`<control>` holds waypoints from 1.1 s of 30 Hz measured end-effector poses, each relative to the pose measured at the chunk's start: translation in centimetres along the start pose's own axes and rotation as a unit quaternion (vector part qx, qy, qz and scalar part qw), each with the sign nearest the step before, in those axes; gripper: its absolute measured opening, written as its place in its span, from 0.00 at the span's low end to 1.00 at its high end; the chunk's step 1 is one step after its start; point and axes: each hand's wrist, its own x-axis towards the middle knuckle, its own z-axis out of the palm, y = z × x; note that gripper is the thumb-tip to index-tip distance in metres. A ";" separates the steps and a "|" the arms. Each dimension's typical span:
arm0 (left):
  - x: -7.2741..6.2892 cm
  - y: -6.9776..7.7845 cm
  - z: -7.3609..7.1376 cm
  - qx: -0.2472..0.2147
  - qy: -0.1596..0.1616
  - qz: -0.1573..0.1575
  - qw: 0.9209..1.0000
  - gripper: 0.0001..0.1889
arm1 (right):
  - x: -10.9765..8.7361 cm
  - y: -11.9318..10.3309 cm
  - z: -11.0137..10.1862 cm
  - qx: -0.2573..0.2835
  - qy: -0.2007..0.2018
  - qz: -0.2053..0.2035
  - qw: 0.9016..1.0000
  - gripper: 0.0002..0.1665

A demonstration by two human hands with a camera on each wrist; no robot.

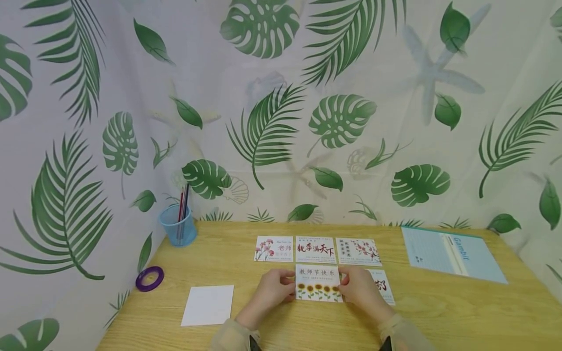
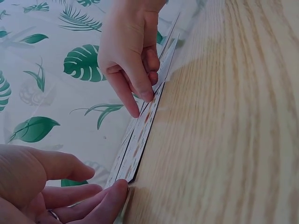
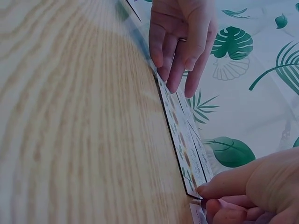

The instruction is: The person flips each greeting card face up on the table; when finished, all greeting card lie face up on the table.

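A greeting card with a row of sunflowers (image 1: pixel 318 287) lies between the two hands, in the front row of cards. My left hand (image 1: pixel 275 287) touches its left edge, fingers mostly straight, as the right wrist view shows. At the opposite edge my right hand (image 1: pixel 361 288) pinches the card's corner, the thumb (image 3: pixel 219 184) over it and the other fingers curled. Partly covered by the right hand, a card with red lettering (image 1: pixel 385 287) lies beside it. Behind stand in line a carnation card (image 1: pixel 273 248), a red-lettered card (image 1: pixel 315 249) and a blossom card (image 1: pixel 358 251).
On the wooden table (image 1: pixel 443 312), a blank white square of paper (image 1: pixel 208 305) lies left of the hands. Farther left are a purple tape roll (image 1: pixel 150 279) and a blue mesh pen cup (image 1: pixel 177 226). A pale blue notebook (image 1: pixel 454 253) lies at the back right, before a leaf-print cloth (image 1: pixel 281 204).
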 end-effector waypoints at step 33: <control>-0.7 -0.8 -1.9 0.068 -0.008 0.086 0.994 0.33 | -0.6 -0.6 0.6 -0.094 0.047 -0.149 0.983 0.36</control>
